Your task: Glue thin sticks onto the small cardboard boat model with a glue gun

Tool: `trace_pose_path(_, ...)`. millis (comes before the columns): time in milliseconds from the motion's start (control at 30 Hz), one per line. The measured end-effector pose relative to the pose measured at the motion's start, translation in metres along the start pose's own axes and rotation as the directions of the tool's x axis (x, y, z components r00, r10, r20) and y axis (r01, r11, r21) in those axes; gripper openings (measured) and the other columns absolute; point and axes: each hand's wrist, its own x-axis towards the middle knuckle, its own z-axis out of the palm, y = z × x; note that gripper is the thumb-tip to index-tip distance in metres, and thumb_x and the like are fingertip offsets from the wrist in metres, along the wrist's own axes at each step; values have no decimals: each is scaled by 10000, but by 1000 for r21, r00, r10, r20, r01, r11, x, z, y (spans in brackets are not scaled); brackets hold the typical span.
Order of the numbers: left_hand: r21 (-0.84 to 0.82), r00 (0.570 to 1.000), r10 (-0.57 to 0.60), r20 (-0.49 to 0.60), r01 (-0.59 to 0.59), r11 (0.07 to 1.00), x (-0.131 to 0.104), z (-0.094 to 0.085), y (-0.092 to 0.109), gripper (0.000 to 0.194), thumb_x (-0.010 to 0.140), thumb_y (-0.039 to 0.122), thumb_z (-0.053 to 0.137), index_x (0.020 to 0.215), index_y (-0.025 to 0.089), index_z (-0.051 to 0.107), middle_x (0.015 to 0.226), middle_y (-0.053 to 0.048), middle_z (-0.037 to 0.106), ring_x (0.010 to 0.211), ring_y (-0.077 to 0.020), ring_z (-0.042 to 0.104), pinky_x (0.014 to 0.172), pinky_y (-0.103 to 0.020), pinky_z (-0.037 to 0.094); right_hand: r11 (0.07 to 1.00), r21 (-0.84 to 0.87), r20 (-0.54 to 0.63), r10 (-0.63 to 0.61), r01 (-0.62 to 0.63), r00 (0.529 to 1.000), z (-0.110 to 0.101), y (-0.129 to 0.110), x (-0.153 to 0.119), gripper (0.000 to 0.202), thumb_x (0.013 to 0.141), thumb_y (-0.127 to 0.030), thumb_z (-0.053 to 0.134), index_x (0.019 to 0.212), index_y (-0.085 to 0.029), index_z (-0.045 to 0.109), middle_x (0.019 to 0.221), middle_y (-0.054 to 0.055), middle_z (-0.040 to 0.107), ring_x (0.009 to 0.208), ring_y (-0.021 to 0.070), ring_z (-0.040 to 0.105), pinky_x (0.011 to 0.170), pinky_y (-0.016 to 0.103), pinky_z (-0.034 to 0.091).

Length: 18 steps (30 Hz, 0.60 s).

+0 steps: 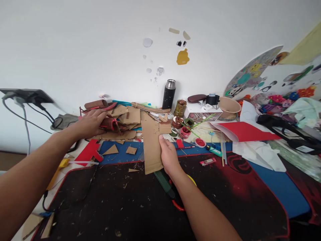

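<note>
My right hand [169, 154] holds a long piece of brown cardboard [152, 147] upright by its right edge, thumb on the near face. A smaller cardboard flap sticks out at the top right of that piece. At the left, my left hand [91, 124] reaches over the scrap pile, its fingers curved on or beside a dark red-brown painted piece [109, 124]; whether it grips it is not clear. Loose cardboard scraps [130, 115] lie just right of my left hand. Below the held cardboard, a dark green tool handle [164, 184] rests on the black mat [112, 204].
A black flask [169, 95] stands against the wall. Open paint jars [185, 132] and a red paint lid [200, 142] sit right of the cardboard. Red paper [248, 131], a glue tube [214, 151] and sticks lie farther right. A hot glue gun [56, 172] is at the left.
</note>
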Motion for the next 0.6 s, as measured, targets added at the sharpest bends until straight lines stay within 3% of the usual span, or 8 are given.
trace_pose_path(200,49,997,77,27,-78,996,5,-5,6,660,838,359,634,1417,61,529,1460,-257,574,1323,-410,503,1116,-515,385,1000,-19,-2,-7,7,1000,0,2,0,643,863,-788,641,992,-190,836,1049,121,824,984,316,759,893,431,584)
trace_pose_path(400,89,993,101,61,-106,990,6,-3,10,694,838,292,654,1480,77,500,1527,-220,545,1387,-401,440,1152,-496,349,999,-30,8,-9,9,1000,0,3,0,646,878,-787,622,996,-190,837,1051,119,823,1005,311,755,926,429,576)
trace_pose_path(600,22,991,134,-9,-134,991,0,1,11,725,849,288,651,1513,63,466,1539,-221,538,1433,-380,396,1200,-494,302,999,-38,7,-18,18,1000,1,0,-1,624,888,-762,627,972,-179,833,1027,113,826,945,297,755,908,420,576)
